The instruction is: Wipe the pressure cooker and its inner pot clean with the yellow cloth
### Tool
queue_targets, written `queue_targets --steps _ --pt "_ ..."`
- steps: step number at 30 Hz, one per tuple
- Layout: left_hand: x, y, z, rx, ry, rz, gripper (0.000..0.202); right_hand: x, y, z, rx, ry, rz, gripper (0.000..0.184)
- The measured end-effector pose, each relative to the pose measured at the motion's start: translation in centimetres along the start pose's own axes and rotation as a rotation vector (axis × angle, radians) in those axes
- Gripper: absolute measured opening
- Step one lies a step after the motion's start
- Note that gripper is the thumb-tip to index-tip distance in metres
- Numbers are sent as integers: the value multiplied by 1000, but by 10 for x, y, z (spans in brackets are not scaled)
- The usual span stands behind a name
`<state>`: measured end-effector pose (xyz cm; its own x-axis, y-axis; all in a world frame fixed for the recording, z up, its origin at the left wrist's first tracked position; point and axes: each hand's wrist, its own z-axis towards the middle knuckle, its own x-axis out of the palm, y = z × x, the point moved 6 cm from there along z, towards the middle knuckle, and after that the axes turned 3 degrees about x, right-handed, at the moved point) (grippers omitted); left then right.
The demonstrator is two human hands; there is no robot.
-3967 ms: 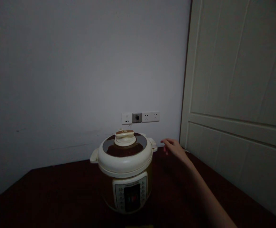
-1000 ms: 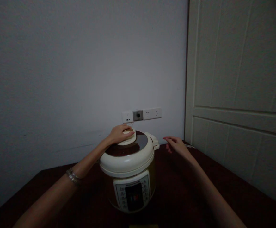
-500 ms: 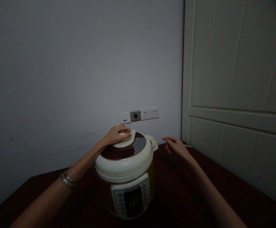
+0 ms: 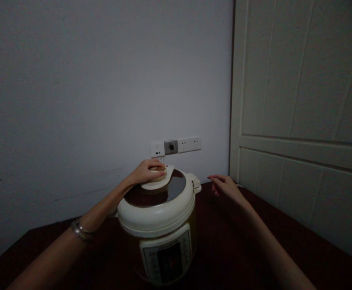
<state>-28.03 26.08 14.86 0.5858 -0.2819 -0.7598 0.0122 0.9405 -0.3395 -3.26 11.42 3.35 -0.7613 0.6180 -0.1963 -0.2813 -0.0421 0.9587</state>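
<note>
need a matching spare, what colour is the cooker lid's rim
The lid's rim is off-white, seen in the head view.

Wall [image 4: 103, 80]: pale, rising behind the far edge of the dark-red surface [image 4: 224, 241]
Socket plates [image 4: 189, 144]: lined up above that edge, one's grey
Panelling [image 4: 299, 100]: pale, flanking the right edge
Light: it's dim throughout

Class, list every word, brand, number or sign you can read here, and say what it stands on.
No text can be read.
Cooker, control panel: lettering around the display is too small and blurred.
Display: faint coloured marks, illegible.
Wall plates: nothing legible.
</note>
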Motion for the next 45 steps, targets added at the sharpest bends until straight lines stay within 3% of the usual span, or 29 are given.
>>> queue_targets --steps 17,25,27,29,33,36,40,45 --pt "1 5 -2 -46 2 27 30 -5 -1 3 -25 6 5 24" --pt "-2 -14 -6 31 51 242 32 12 17 -12 -101 41 -24 31" --pt "-10 -15 -12 31 -7 215 35 21 34 -21 -178 27 -81 30" --pt "-24 -11 -24 -11 -176 198 33 29 59 -31 -302 -28 -184 27" --pt "-51 11 -73 -187 -582 201 23 56 119 -45 -579 -107 -375 23" --pt "-53 41 -117 -400 -739 151 21 91 160 -49 -770 -65 -508 25" --pt "-40 78 -161 -639 -795 37 24 151 185 -44 -861 63 -771 35" --pt "-18 98 -182 -720 -774 -85 23 204 177 -27 -754 184 -1093 46"
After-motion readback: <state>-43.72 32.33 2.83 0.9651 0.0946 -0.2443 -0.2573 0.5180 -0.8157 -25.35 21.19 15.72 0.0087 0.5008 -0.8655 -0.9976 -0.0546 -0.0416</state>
